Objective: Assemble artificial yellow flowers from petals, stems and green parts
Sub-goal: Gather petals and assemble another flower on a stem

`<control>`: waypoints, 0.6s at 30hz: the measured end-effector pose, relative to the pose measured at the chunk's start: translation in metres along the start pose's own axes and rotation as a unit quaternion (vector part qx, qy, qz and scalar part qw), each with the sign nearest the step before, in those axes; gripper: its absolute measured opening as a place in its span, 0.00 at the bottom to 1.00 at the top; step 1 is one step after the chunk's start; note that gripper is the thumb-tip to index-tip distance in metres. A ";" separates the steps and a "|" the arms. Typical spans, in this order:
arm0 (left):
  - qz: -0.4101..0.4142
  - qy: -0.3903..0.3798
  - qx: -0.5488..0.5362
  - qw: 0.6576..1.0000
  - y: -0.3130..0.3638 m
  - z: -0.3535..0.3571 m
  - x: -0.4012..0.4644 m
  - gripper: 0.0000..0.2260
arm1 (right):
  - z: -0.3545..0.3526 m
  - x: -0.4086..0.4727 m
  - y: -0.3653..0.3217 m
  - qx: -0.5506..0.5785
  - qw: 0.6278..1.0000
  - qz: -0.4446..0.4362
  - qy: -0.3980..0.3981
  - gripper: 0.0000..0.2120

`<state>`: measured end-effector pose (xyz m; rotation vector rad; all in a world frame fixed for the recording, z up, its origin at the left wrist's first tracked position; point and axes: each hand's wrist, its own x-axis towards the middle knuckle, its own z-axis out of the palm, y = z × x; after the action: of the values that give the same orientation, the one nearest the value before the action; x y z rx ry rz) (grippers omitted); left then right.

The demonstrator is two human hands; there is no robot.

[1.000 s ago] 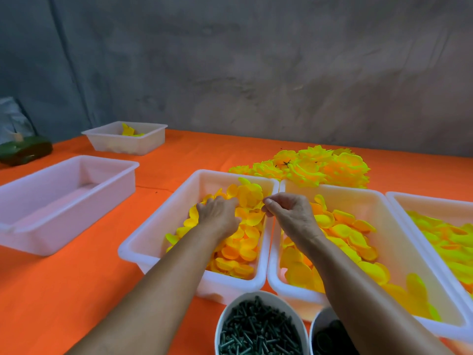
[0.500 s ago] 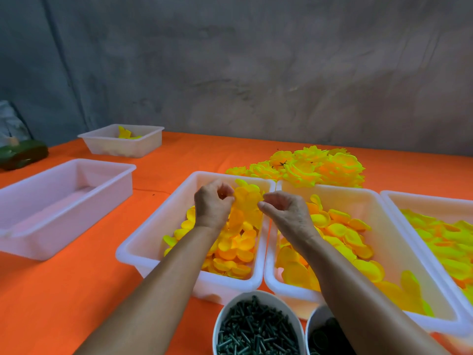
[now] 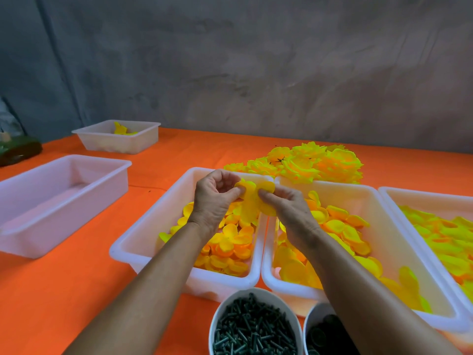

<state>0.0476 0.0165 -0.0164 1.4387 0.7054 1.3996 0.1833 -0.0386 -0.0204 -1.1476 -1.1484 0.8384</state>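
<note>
Both hands hold a yellow petal piece (image 3: 252, 198) above the white tray of small petals (image 3: 143, 234). My left hand (image 3: 213, 201) pinches its left edge and my right hand (image 3: 289, 211) pinches its right edge. A second white tray (image 3: 358, 193) to the right holds larger yellow petals. A pile of finished yellow flowers (image 3: 312, 162) lies behind the trays. A white bowl of dark green stems (image 3: 253, 326) stands at the near edge, with another bowl of dark green parts (image 3: 325, 334) beside it, partly hidden by my right forearm.
A third tray of yellow-green petals (image 3: 440, 201) stands at far right. An empty white tray (image 3: 58, 201) sits at left, a smaller tray (image 3: 117, 137) with a few yellow pieces behind it. A dark green object (image 3: 20, 152) lies at far left on the orange table.
My left hand has come up out of the small-petal tray with a yellow petal piece, and my right hand has met it. Both now hold the piece above the tray.
</note>
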 end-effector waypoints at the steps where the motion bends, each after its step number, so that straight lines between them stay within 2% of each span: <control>1: -0.013 -0.008 0.002 1.000 -0.001 0.001 -0.001 0.09 | 0.000 0.001 0.000 0.001 1.000 -0.002 0.009 0.07; 4: -0.054 -0.050 0.048 0.996 -0.004 0.002 -0.003 0.09 | -0.001 0.001 0.002 0.001 0.999 0.002 0.036 0.06; 7: -0.054 -0.085 0.078 0.992 -0.006 0.003 -0.005 0.10 | 0.001 0.000 0.003 -0.001 0.999 0.005 0.043 0.11; 16: -0.060 -0.100 0.051 0.992 -0.004 0.003 -0.007 0.08 | 0.000 -0.001 0.004 -0.003 0.999 -0.002 0.050 0.13; 18: -0.060 -0.094 0.055 0.992 -0.004 0.002 -0.005 0.07 | 0.000 0.000 0.004 0.005 0.998 -0.009 0.057 0.08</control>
<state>0.0501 0.0126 -0.0223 1.5637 0.7431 1.1311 0.1837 -0.0377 -0.0245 -1.1613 -1.0585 0.7547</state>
